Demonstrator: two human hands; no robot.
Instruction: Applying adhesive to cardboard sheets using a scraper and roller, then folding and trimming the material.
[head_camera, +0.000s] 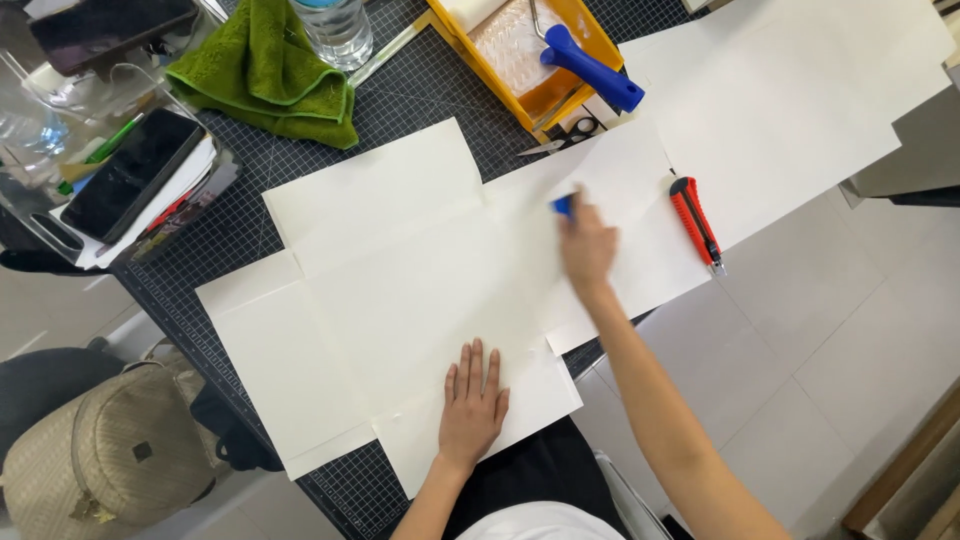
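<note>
Pressing the left hand (473, 405) flat on the near edge of the cream paper (400, 290), fingers released and spread, palm down, gripping nothing; seemingly pinning the sheet so that it is not sliding on the cutting mat (440, 95).

Reaching out with the right hand (587, 248) over the far right part of the same paper, fingers clenched around a small blue tool (563, 205), only its tip peeking out beyond the knuckles. Showing blurred here, so not telling what kind of tool it is, nor whether its tip is touching the paper.

Lying spread across the middle of the dark gridded mat, the paper, cut to a cross-like outline with flaps and faint fold lines, and overhanging the near table edge a little.

Resting just beside the right hand, on the paper's right flap, a red knife (697, 222), probably being kept within easy reach. Lying further back, near the paper's far edge, a pair of scissors (565, 135), and behind them a yellow tray (470, 45) holding a roller (592, 68) with a blue handle.

Sitting well apart at the back left, out of the way of the sheet: a green towel (265, 70), a clear bottle (335, 30) and a phone (135, 172). Standing on the floor at the left, a woven bag (100, 455).
</note>
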